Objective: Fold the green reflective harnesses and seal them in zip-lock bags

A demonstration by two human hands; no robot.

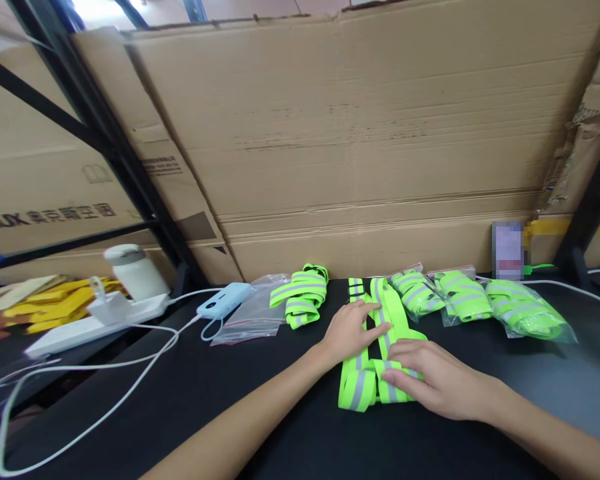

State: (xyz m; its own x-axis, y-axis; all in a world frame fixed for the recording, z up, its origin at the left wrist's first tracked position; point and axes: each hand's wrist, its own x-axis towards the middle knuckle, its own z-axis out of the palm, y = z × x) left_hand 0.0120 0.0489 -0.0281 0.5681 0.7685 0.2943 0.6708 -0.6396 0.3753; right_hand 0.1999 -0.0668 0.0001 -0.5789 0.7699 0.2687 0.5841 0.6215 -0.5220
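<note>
A neon-green reflective strap vest (375,347) lies spread flat on the black table (260,413). My left hand (347,330) presses flat on its upper left part, fingers apart. My right hand (437,380) rests flat on the lower folded end, fingers together and extended. A rolled-up green strap bundle (301,293) lies unbagged to the left. Three bagged green bundles (460,295) sit in a row to the right.
An empty clear plastic bag (250,319) lies left of the bundle, beside a light-blue power bank (223,300). A white power strip (95,325), white cables (105,373) and a white jar (135,270) stand at far left. Cardboard boxes (360,133) wall the back.
</note>
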